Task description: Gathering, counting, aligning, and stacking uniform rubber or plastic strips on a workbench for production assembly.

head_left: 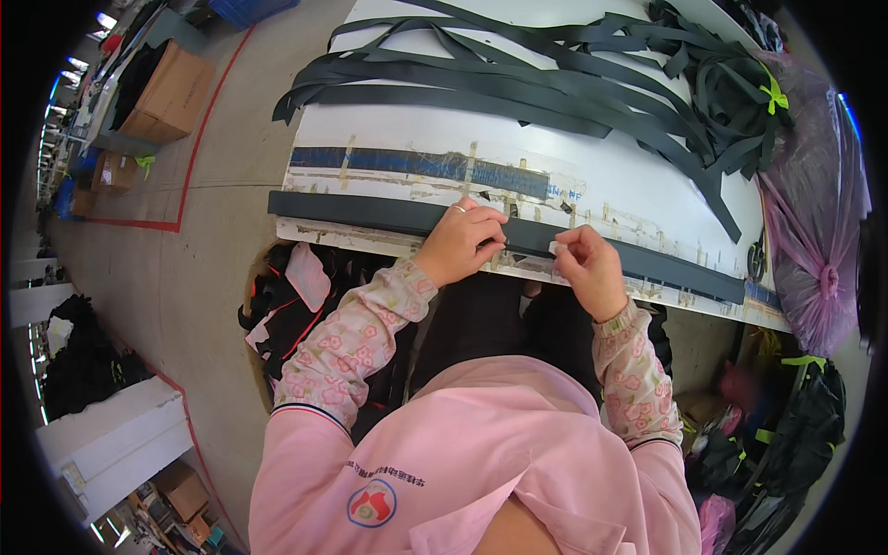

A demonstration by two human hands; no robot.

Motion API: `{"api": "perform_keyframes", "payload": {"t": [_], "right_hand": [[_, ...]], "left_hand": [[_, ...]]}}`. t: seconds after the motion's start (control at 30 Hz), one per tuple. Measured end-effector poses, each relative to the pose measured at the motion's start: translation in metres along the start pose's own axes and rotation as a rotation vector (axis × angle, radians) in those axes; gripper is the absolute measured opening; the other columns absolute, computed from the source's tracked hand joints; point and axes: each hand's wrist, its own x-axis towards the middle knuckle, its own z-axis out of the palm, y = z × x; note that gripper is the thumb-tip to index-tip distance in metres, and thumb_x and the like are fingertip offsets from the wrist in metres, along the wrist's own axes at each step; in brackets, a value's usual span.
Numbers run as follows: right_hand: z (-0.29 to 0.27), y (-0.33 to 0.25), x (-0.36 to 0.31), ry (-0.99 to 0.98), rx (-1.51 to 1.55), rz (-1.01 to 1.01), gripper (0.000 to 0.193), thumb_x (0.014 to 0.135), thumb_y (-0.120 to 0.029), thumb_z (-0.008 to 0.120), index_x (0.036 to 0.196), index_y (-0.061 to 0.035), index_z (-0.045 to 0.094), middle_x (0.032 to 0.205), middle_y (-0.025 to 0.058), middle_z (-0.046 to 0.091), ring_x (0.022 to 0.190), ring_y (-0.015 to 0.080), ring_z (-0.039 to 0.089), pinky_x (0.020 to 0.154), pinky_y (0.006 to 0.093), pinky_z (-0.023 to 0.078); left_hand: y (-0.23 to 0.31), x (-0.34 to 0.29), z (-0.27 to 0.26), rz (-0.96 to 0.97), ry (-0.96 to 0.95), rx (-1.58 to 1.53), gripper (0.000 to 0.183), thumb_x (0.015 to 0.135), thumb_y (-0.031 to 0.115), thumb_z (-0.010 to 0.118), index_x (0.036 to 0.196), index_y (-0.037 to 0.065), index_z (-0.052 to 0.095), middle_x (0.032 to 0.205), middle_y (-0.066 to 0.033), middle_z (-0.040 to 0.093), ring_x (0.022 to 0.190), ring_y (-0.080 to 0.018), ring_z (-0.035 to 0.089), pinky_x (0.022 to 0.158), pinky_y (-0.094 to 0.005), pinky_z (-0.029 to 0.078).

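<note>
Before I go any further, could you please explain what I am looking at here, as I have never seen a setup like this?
Of course. There is no machine: these are a person's bare hands. The single picture comes from the left of two wide fisheye cameras worn on the head, looking down, so straight edges bend near the rim.

On the white table, a long dark strip lies along the near edge. Farther back are loose dark straps, bunched up at the right beside a purple bag.

The left hand is at the strip; I cannot tell whether it holds anything. The right hand has a small white piece in its grip.
</note>
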Motion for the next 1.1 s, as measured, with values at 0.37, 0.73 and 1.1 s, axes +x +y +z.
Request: {"api": "perform_keyframes", "payload": {"t": [0.37,0.73,1.1], "right_hand": [[-0.114,0.074,-0.023,0.121,-0.069,-0.001,0.012,0.086,-0.005,0.066,0.097,0.0012,0.062,0.067,0.0027,0.060,0.060,0.0089,0.056,0.057,0.0263,0.046],[-0.112,0.068,-0.031,0.135,-0.180,-0.086,0.010,0.083,-0.007,0.064,0.091,-0.0013,0.062,0.067,0.0113,0.063,0.065,0.0297,0.063,0.063,0.0402,0.050],[-0.103,0.088,-0.030,0.297,-0.380,-0.409,0.009,0.086,-0.006,0.066,0.091,0.0004,0.062,0.066,0.0081,0.059,0.059,0.0171,0.058,0.059,0.0316,0.048]], "left_hand": [[-0.005,0.008,-0.007,0.027,-0.113,0.035,0.015,0.075,0.012,0.082,0.080,0.007,0.068,0.100,-0.0079,0.070,0.095,-0.0294,0.061,0.085,-0.0399,0.050],[0.003,0.013,-0.008,-0.048,-0.153,0.043,0.017,0.073,0.009,0.083,0.082,0.005,0.069,0.101,-0.0089,0.071,0.095,-0.0295,0.061,0.084,-0.0378,0.049],[0.003,0.015,-0.006,-0.038,-0.136,0.054,0.016,0.074,0.011,0.084,0.081,0.006,0.071,0.101,-0.0084,0.071,0.094,-0.0281,0.061,0.083,-0.0378,0.049]]}}
